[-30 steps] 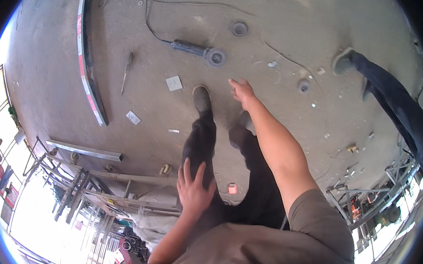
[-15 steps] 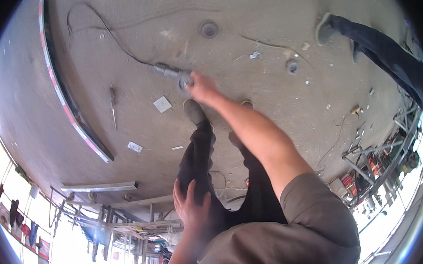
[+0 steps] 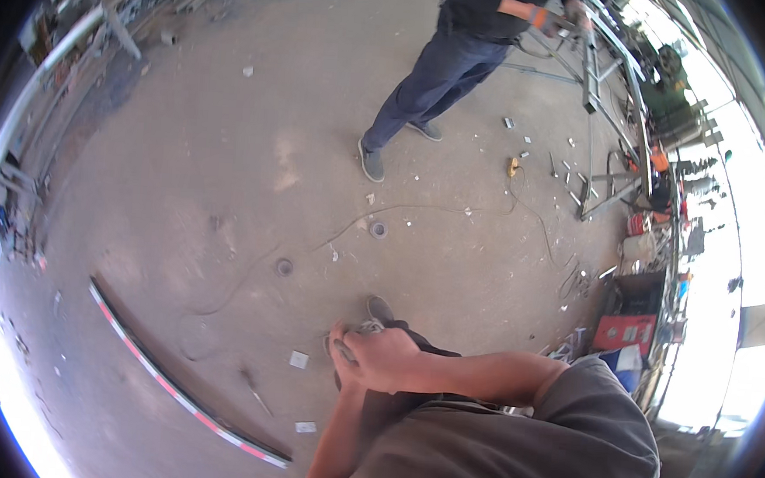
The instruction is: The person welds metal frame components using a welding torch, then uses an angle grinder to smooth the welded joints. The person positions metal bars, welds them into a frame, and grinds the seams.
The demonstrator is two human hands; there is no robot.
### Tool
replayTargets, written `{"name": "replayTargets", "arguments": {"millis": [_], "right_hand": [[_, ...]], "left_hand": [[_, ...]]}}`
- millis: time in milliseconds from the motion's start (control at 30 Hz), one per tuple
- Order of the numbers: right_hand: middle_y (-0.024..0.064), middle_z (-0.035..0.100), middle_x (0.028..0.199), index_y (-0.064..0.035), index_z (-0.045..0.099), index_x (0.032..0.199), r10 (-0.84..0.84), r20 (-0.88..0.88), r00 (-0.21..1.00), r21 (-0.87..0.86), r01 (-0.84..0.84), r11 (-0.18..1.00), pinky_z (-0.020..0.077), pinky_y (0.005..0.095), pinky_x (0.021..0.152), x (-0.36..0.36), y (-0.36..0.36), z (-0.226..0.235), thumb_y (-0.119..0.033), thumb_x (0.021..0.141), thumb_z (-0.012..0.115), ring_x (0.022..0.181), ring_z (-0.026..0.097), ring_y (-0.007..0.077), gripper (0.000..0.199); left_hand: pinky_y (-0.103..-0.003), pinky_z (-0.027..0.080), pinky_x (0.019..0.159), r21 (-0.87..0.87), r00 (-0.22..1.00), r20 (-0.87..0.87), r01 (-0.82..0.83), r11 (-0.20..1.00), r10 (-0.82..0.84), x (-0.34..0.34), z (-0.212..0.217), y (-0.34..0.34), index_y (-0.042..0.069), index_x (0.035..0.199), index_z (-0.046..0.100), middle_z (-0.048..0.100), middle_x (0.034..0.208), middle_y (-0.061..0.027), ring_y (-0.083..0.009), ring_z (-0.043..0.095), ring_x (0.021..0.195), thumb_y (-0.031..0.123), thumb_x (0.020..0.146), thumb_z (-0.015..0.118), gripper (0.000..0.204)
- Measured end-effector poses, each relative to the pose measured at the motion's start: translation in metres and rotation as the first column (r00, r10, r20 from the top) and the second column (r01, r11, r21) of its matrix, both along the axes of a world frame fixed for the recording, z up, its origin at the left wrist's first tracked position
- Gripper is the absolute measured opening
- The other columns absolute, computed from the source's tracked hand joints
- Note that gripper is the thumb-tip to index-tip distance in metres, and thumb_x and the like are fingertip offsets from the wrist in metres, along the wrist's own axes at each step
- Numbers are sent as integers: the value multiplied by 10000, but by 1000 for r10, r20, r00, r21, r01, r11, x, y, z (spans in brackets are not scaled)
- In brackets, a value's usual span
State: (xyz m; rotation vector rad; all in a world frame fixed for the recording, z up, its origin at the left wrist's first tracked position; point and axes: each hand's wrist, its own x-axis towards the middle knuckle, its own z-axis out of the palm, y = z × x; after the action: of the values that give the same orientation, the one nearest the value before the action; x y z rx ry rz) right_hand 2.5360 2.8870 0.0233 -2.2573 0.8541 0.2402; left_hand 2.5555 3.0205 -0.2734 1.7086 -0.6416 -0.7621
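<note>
My right hand (image 3: 393, 360) and my left hand (image 3: 346, 364) are close together in front of my body, above my shoes. Both are closed around the angle grinder (image 3: 347, 352). Only small grey, rounded parts of it show between the fingers; most of it is hidden. On the floor beyond my hands lie two grey round discs (image 3: 379, 230). A thin pale square plate (image 3: 299, 358) rests to the left of my hands, with a second pale plate (image 3: 305, 427) nearer to me.
A long red-and-white striped bar (image 3: 181, 387) and a slim screwdriver-like tool (image 3: 257, 393) lie at left. A cable (image 3: 402, 207) crosses the floor to a yellow connector (image 3: 513, 167). Ahead, another person (image 3: 454, 64) works at a metal frame (image 3: 590, 68). A red box (image 3: 624, 333) stands right.
My right hand has drawn the angle grinder back from over the floor toward my body. The left hand has left my thigh and joined it. The view has tilted up, showing the other person.
</note>
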Motion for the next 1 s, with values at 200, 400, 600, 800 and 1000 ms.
{"name": "replayTargets", "arguments": {"millis": [200, 400, 600, 800, 1000], "right_hand": [[165, 753, 995, -46, 556, 1397, -251, 301, 920, -10, 267, 964, 592, 534, 769, -84, 21, 127, -345, 930, 762, 854, 751, 388, 591], [184, 646, 1355, -6, 393, 1576, -344, 581, 737, 121, 340, 932, 569, 439, 947, -178, 22, 126, -321, 850, 894, 1093, 714, 319, 937], [141, 652, 1281, 14, 398, 1569, -567, 269, 779, 738, 212, 641, 539, 381, 991, -259, 34, 102, -312, 843, 907, 1156, 639, 207, 945], [205, 682, 1288, -5, 448, 1542, -492, 524, 696, 475, 240, 846, 543, 396, 1000, -320, 43, 94, -232, 809, 886, 1196, 674, 259, 884], [223, 709, 1227, -5, 506, 1474, -260, 621, 739, -80, 391, 917, 564, 432, 963, -366, 50, 94, -208, 738, 928, 1110, 724, 333, 873]], "left_hand": [[-405, 546, 963, -394, 548, -775, -31, 918, -314, 5, 153, -31, 39, 1285, 610, 674, 1209, -91, -227, 648, 1145, 153, 928, 760, 404], [-400, 550, 1003, -575, 518, -609, 233, 784, -600, -11, 332, -51, 51, 1394, 528, 635, 1268, -110, -206, 609, 1210, 219, 823, 854, 678], [-378, 536, 994, -565, 586, -566, 238, 790, -581, -75, 386, -58, 47, 1386, 545, 643, 1248, -104, -216, 624, 1189, 371, 804, 880, 745], [-391, 543, 997, -583, 573, -564, 235, 778, -595, -149, 409, -57, 42, 1379, 563, 667, 1243, -121, -239, 649, 1161, 349, 788, 901, 747], [-440, 547, 1049, -640, 568, -446, 339, 690, -692, -183, 416, -44, 58, 1384, 574, 663, 1275, -126, -270, 636, 1249, 208, 789, 911, 700]]}}
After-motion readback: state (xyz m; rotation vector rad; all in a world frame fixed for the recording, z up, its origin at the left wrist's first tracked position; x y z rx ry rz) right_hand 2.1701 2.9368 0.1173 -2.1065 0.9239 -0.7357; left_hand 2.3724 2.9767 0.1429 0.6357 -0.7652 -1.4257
